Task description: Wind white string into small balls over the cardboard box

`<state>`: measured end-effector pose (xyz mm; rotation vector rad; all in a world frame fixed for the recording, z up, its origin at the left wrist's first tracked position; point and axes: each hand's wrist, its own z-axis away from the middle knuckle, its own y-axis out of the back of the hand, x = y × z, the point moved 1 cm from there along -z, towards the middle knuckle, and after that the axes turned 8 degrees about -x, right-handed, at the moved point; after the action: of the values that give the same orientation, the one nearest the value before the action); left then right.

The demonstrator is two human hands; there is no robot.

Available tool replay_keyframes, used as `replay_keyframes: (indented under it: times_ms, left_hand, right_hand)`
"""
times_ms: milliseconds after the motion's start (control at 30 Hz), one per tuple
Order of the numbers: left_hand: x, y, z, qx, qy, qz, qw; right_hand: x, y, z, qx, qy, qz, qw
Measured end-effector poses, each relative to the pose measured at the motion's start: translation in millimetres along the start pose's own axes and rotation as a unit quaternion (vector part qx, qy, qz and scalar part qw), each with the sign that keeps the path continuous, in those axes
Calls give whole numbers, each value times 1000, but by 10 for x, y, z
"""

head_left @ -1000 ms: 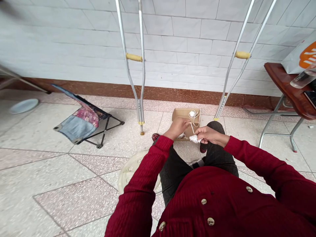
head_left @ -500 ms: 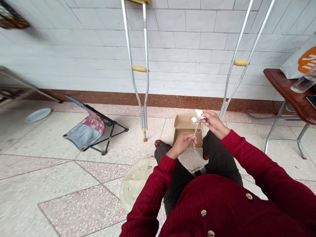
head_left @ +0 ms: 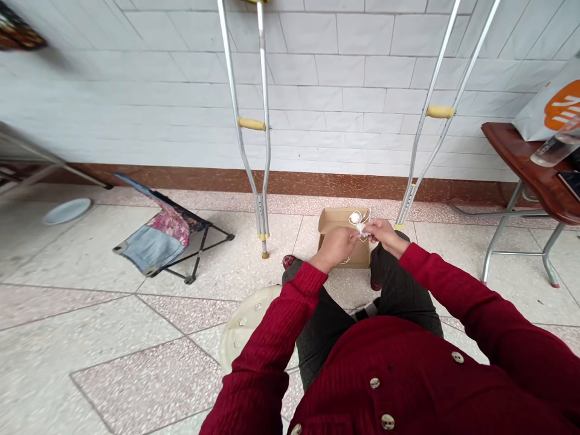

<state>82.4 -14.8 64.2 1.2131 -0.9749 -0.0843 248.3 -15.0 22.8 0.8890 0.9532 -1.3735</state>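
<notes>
Cord bundle (head_left: 362,229), white, pinched in the right hand (head_left: 384,233), just beside the closed left hand (head_left: 335,244); white ball (head_left: 355,217) above the open cardboard box (head_left: 362,257), near both hands; box on the speckled tile floor (head_left: 90,326).

Speckled tile floor (head_left: 54,338), cardboard box (head_left: 338,220), low folding chair (head_left: 156,244), pale round plate (head_left: 67,211)

The left crutch (head_left: 260,199) and right crutch (head_left: 410,193) flank the cardboard box (head_left: 338,220), the latter just beside the right hand (head_left: 383,232).
</notes>
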Motion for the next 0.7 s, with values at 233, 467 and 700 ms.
replay_keyframes:
  times_ms: [233, 467, 700]
  left_hand:
    - [-194, -339, 281, -50, 38, 378, 924]
    - [-376, -43, 188, -11, 2, 170, 985]
    - [-47, 47, 75, -9, 1, -1, 1000]
  right_hand:
    - [-522, 49, 136, -67, 87, -178, 978]
    - [-28, 0, 623, -277, -130, -21, 952]
    - [45, -34, 180, -56, -63, 7, 996]
